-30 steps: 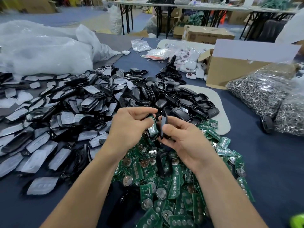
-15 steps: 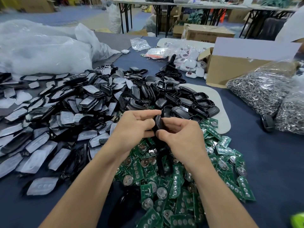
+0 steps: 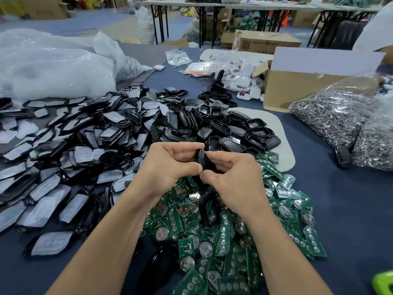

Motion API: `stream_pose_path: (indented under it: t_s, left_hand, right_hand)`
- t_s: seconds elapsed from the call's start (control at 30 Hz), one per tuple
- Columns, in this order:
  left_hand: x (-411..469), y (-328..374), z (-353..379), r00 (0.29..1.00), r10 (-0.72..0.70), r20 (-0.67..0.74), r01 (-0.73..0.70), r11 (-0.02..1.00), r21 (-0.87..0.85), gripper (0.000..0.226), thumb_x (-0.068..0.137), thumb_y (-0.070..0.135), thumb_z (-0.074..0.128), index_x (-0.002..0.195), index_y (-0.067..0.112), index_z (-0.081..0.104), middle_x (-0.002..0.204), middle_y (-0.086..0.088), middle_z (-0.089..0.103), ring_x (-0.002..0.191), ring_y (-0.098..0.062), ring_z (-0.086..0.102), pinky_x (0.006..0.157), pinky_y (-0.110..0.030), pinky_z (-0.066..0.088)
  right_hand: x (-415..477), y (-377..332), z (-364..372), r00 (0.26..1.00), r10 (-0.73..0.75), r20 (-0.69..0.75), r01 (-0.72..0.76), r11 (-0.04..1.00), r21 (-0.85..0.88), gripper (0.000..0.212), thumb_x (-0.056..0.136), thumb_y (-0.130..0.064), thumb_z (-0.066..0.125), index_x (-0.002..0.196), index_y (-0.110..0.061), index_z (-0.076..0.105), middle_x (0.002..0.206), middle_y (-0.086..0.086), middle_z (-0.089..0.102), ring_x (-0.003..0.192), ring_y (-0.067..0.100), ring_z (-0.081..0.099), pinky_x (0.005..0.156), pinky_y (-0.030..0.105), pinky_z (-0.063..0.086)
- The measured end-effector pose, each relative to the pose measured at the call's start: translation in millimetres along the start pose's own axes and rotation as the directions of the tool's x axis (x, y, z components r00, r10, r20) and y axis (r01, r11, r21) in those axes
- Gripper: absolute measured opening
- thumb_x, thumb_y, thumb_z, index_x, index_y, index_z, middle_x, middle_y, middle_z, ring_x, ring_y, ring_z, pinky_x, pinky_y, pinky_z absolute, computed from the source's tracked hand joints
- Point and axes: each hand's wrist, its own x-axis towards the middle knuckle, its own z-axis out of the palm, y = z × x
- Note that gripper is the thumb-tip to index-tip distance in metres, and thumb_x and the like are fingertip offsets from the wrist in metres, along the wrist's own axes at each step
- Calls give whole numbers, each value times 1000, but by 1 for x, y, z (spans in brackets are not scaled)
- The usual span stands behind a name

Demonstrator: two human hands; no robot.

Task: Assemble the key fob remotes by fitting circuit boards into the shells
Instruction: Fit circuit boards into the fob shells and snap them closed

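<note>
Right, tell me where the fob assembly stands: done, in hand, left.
Done: no stack of finished fobs can be picked out with certainty. In hand: the left hand and right hand both pinch one black fob, apparently pressing its halves together. Left: nearly everything, judging by the heap of green circuit boards, the open black shells and the spread of grey-faced covers.

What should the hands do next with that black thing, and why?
Probably squeeze it tight so it snaps closed. The left hand and right hand both pinch the black shell edge-on above the green boards. No board shows on it, so one seems to be inside already.
</note>
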Motion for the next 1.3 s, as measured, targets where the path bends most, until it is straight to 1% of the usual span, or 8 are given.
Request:
stream_pose_path:
  t_s: [0.17,0.3,0.47,0.63,0.83,1.0,1.13,1.3]
  left_hand:
    - [-2,5,-3,999,-6,-31,4,998,-63,51,54,17,92,104,23,83,102,-9,82,98,-23,79,85,-30,62]
    - [-2,7,-3,999,-42,-23,40,994,-102,53,56,23,90,108,20,81,104,-8,82,98,-22,79,81,-26,62]
    - [0,12,-9,989,-150,-15,141,956,-259,39,71,16,80,111,17,81,112,-12,80,101,-22,78,78,-23,61]
    - [1,17,-14,967,-252,21,235,866,-441,36,79,15,71,114,13,80,119,-13,78,86,-12,77,65,-21,61]
    - [2,15,-15,947,-317,62,302,802,-515,35,98,5,50,119,12,77,112,-10,78,79,-11,71,63,-20,61]
    - [4,14,-12,942,-322,95,326,810,-487,35,83,20,61,111,16,83,111,-8,75,84,-12,62,63,-20,61]
    - [2,16,-11,939,-311,149,344,815,-467,32,84,20,65,110,13,83,100,-5,77,70,-9,66,58,-17,60]
    - [0,11,-9,936,-304,175,346,883,-318,35,94,14,56,120,17,79,88,-3,70,58,-8,49,44,-17,38]
  right_hand:
    - [1,-2,-4,994,77,73,-85,990,111,41,78,-10,87,89,-49,80,91,-19,80,89,5,77,80,33,63]
    - [2,-1,-6,973,187,135,-211,958,195,31,85,-6,82,107,-27,82,99,-5,81,94,13,78,81,33,63]
    - [9,-5,-14,869,378,320,-495,639,589,19,99,-2,61,114,-3,73,108,15,79,96,22,78,79,33,64]
    - [10,-8,-14,853,463,240,-466,472,748,21,104,3,49,120,4,62,106,25,77,98,33,77,84,48,64]
    - [10,-6,-8,851,483,207,-443,450,775,22,104,4,49,120,5,63,107,24,77,97,32,77,81,43,65]
    - [13,-3,-10,866,464,187,-425,485,764,30,105,-3,46,120,-8,72,111,10,79,88,12,75,81,30,53]
    - [13,-4,-8,861,492,129,-411,525,745,30,104,-3,48,120,-9,72,109,9,80,73,5,71,73,27,42]
    - [11,-6,-8,844,524,115,-390,451,803,24,98,3,56,114,-5,71,103,15,79,65,10,69,64,25,53]
